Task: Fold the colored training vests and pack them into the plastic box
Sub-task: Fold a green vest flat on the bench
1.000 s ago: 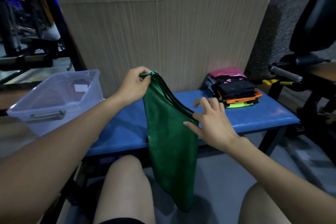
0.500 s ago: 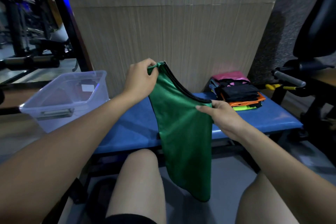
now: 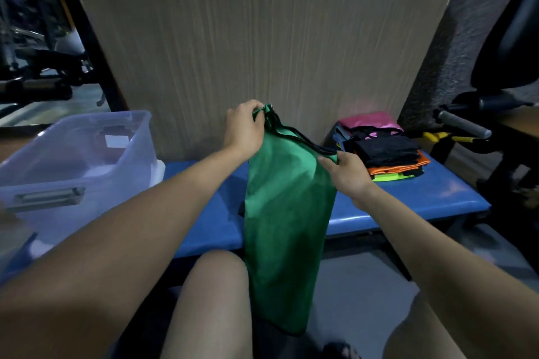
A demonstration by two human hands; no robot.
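A green training vest (image 3: 287,221) with black trim hangs in front of the blue tabletop (image 3: 408,201), its lower end dropping past the tabletop's front edge between the person's knees. The left hand (image 3: 243,128) pinches the vest's upper corner, its grip clenched on the fabric. The right hand (image 3: 348,173) grasps the vest's top edge lower down and to the right, thumb over the cloth. A clear plastic box (image 3: 73,160) sits at the left end of the tabletop. A stack of folded vests (image 3: 385,148), pink, black, orange and lime, lies at the right end against the wooden panel (image 3: 262,52).
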